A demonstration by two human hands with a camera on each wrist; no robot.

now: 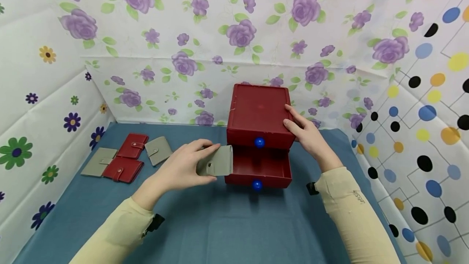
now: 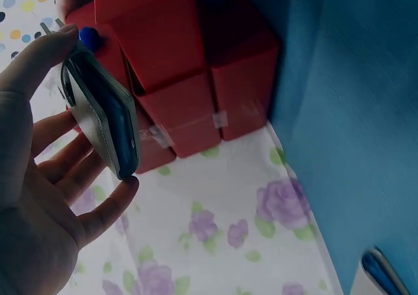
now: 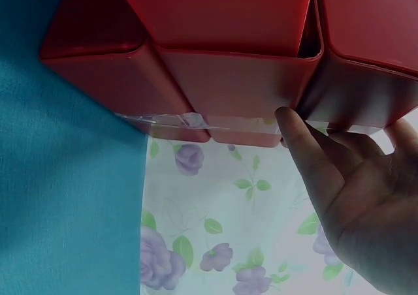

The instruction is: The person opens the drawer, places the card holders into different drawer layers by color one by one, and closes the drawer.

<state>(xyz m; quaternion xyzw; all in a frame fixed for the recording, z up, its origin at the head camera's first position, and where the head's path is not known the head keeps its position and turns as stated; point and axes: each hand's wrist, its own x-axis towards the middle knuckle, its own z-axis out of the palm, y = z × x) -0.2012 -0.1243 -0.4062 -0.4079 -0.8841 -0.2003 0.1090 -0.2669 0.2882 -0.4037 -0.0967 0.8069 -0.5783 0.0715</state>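
Note:
My left hand [image 1: 183, 166] holds a grey-green wallet [image 1: 216, 162] with a snap strap, thumb on one side and fingers on the other. The wallet is in the air by the left front of a red drawer cabinet [image 1: 260, 109] with blue knobs. A drawer [image 1: 275, 181] below the cabinet's top tier is pulled out, and its visible inside is bare. My right hand [image 1: 309, 135] rests against the cabinet's right side, thumb and index finger near the top edge. In the right wrist view, the thumb of that hand [image 3: 372, 197] touches the side wall.
On the blue tabletop [image 1: 238, 227], to the left, lie two red wallets [image 1: 133, 146] and a grey-green wallet [image 1: 99, 162] close together. Another grey-green wallet [image 1: 158, 150] lies just right of them. A flower-patterned sheet [image 1: 205, 56] hangs behind the cabinet.

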